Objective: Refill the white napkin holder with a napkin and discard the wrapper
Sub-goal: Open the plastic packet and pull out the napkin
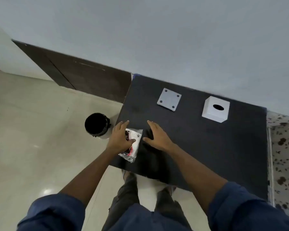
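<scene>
1. Table: dark, matte, rectangular table top (207, 147) set against a pale grey wall (157, 39); the person stands at its near edge.
2. Napkin pack: small pack of white napkins in a clear, crinkled plastic wrapper with red and black print (134, 144), lying at the near left corner of the table, its lower end reaching the table's edge.
3. Left hand (119, 139): palm down over the left part of the napkin pack, fingers extended and slightly spread, thumb laid across the wrapper's top. Whether it grips or merely rests on the pack, I cannot tell.
4. Right hand (157, 136): palm down just beside the pack's right edge, fingers extended and loosely spread, thumb pointing toward the wrapper and near it. Contact with the pack cannot be judged; nothing is held.
5. Napkin holder: white cube-shaped holder with a dark oval opening on top (215, 109), standing upright at the far right of the table, well apart from both hands.
6. Base plate: flat white square plate with 4 dark round spots at its corners (169, 99), lying left of the holder, near the wall.
7. Bin: round white bin with a black liner (98, 125), on the glossy beige tiled floor (40, 130) just beside the table's left edge, close to the left hand.
8. Sleeves: dark blue sleeves (57, 212) rolled up on both forearms.
</scene>
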